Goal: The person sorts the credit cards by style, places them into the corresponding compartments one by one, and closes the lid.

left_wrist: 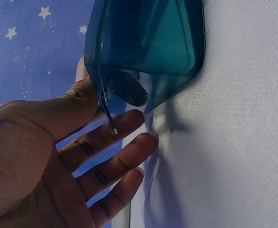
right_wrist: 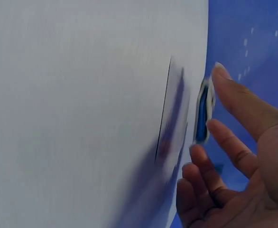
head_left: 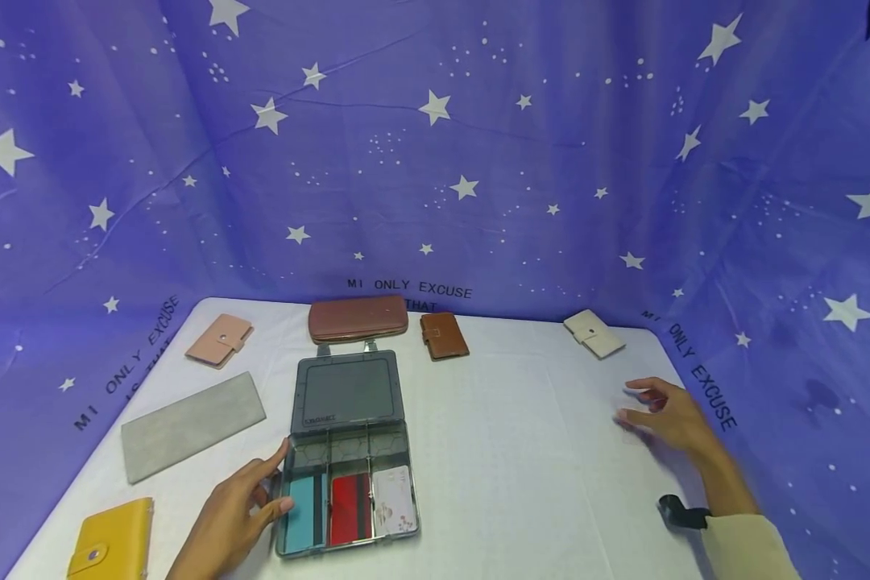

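A dark translucent plastic case (head_left: 283,544) stands with its lid (head_left: 348,387) open on the white table. Its compartments hold a teal card (head_left: 303,511), a red card (head_left: 348,507) and a white patterned card (head_left: 394,499). My left hand (head_left: 228,511) grips the case's left side, thumb and index finger at its edge, other fingers loose in the left wrist view. Over the table's right side, my right hand (head_left: 663,415) has thumb and fingers spread with nothing between them. Beside it a thin pale card (right_wrist: 172,118) lies on the cloth, faint and blurred.
A cream wallet (head_left: 594,334) lies beyond my right hand. At the back are a maroon wallet (head_left: 358,318) and a brown wallet (head_left: 445,336). On the left lie a pink wallet (head_left: 220,340), a grey wallet (head_left: 192,427) and a yellow wallet (head_left: 116,536). Starry curtains surround the table.
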`<state>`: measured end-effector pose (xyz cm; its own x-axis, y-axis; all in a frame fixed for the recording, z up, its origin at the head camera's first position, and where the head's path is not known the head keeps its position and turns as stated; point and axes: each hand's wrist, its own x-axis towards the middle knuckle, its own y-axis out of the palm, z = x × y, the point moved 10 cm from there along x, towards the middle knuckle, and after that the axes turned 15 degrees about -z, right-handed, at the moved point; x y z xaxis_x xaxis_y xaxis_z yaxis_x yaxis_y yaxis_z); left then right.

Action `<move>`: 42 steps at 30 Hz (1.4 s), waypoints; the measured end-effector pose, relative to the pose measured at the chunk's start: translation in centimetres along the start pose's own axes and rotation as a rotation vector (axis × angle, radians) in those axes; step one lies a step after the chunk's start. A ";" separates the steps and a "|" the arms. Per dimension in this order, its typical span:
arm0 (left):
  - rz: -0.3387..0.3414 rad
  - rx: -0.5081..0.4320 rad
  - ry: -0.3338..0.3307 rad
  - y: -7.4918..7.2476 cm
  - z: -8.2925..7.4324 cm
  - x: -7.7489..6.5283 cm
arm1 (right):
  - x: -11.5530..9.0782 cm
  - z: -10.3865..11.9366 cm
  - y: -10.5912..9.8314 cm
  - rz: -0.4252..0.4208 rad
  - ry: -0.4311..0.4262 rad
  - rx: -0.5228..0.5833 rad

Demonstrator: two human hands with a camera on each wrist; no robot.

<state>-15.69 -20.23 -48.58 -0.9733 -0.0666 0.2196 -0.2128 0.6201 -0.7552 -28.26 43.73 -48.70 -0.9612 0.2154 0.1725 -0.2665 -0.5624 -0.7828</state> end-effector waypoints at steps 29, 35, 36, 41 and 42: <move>0.023 0.042 -0.015 0.1 0.0 0.0 | -8.4 20.3 11.8 0.413 -0.100 0.571; 0.007 0.037 -0.017 -0.1 0.1 -0.1 | -12.3 26.6 16.4 0.566 -0.129 0.675; 0.000 0.037 -0.017 -0.2 0.1 -0.1 | -12.7 27.3 17.0 0.571 -0.127 0.687; -0.010 0.011 -0.013 -0.1 0.1 -0.1 | -14.1 29.5 18.9 0.531 -0.145 0.659; -0.005 0.008 -0.016 0.0 0.1 -0.1 | -14.3 29.8 19.0 0.511 -0.164 0.634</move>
<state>-15.57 -20.30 -48.66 -0.9736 -0.0818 0.2132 -0.2178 0.6135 -0.7591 -21.72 6.16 -48.25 -0.9601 -0.2796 0.0103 0.2626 -0.9133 -0.3114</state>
